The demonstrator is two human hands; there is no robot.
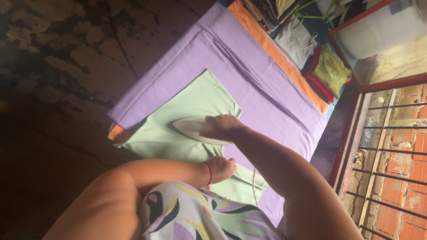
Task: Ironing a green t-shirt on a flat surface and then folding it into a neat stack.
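While left hand (221, 168) steadies cloth (187, 120), right hand (223, 127) grips iron (191, 128).

The pale green garment (187, 120) is thin woven cloth, matt and smooth where it lies flat. Under it the lilac sheet (249, 75) is matt cotton-like cloth too, with soft fold ridges, and beneath that an orange towel (275, 53) looks nubby and rough. The iron (195, 129) has a smooth, hard cream shell, plastic by the look, with a faint sheen. The floor (58, 66) is rough, mottled concrete, cracked and dull. The window bars (391, 133) are painted metal, the wall beyond coarse red brick (409, 146).
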